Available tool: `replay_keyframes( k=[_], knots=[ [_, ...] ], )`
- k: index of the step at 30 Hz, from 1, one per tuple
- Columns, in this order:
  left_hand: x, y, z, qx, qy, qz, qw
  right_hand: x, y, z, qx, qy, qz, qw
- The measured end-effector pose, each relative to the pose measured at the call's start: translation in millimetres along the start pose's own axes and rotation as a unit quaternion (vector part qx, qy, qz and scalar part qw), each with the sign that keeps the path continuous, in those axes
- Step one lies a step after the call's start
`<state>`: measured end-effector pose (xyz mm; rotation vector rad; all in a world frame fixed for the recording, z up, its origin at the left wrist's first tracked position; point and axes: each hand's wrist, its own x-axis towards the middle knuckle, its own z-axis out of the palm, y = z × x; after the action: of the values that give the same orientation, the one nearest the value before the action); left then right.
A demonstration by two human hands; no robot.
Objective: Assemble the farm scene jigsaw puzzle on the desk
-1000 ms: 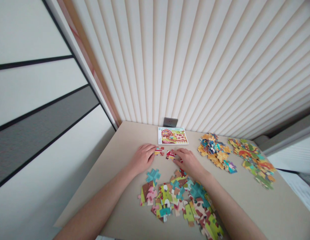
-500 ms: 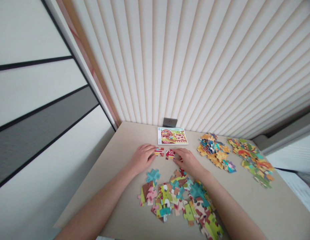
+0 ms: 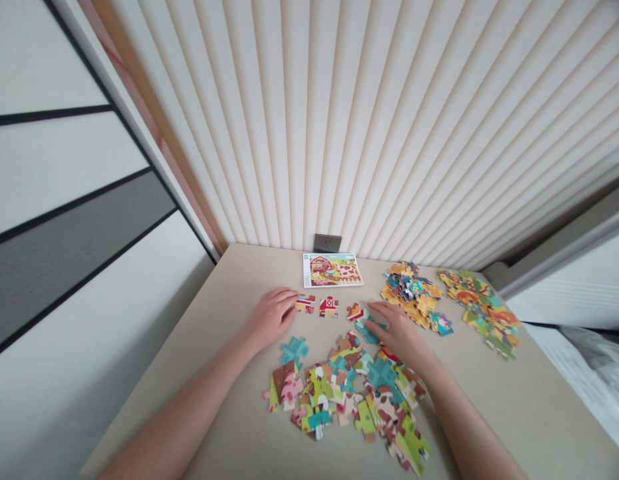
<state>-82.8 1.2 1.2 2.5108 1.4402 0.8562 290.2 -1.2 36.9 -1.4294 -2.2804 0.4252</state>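
Note:
My left hand (image 3: 269,317) rests flat on the beige table (image 3: 229,300), fingers stretched toward a red and yellow puzzle piece (image 3: 304,304) that its fingertips touch. A red barn piece (image 3: 328,306) lies free just right of it. My right hand (image 3: 396,330) lies over a teal piece (image 3: 365,327), fingers extended on it, beside a small red and white piece (image 3: 356,311). A loose heap of farm puzzle pieces (image 3: 349,393) spreads between my forearms.
A picture card of a farm scene (image 3: 332,269) lies by the ribbed wall, under a grey socket (image 3: 327,243). Two more piles of pieces sit to the right: an orange and blue pile (image 3: 414,297) and a green and orange pile (image 3: 482,310). The table's left edge drops off.
My right hand left the red barn piece and moved right and nearer onto the teal piece. The left hand stayed on its piece. The camera shifted slightly.

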Motion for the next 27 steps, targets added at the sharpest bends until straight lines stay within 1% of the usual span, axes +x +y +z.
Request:
replay_keyframes(
  k=[3, 7, 12, 15, 18, 21, 24, 25, 27],
  knots=[
    [0, 1, 0.0, 0.003, -0.005, -0.007, 1.000, -1, -7, 8, 0.006, 0.000, -0.009, 1.000],
    [0, 2, 0.2, 0.002, 0.001, -0.007, 1.000, 1, -12, 14, 0.007, -0.001, -0.011, 1.000],
    [0, 2, -0.5, 0.003, 0.000, -0.004, 1.000, -1, -9, 15, 0.010, 0.012, -0.019, 1.000],
    [0, 2, -0.5, 0.006, -0.005, -0.008, 1.000, -2, -14, 12, 0.006, 0.025, -0.026, 0.999],
    [0, 2, 0.0, 0.007, -0.008, -0.009, 1.000, -2, -36, 9, 0.001, 0.028, -0.029, 0.999],
    [1, 2, -0.1, 0.006, -0.010, -0.009, 1.000, 1, -69, 13, -0.006, 0.011, -0.063, 0.998],
    [1, 4, -1.4, 0.004, -0.008, -0.009, 1.000, 11, -99, 27, -0.022, 0.001, -0.111, 0.994],
    [2, 5, -2.1, 0.003, -0.007, -0.009, 1.000, 16, -107, 33, -0.033, 0.002, -0.116, 0.993],
    [2, 7, -3.6, 0.003, -0.006, -0.010, 1.000, 25, -119, 43, -0.066, 0.005, -0.103, 0.992]
  ],
)
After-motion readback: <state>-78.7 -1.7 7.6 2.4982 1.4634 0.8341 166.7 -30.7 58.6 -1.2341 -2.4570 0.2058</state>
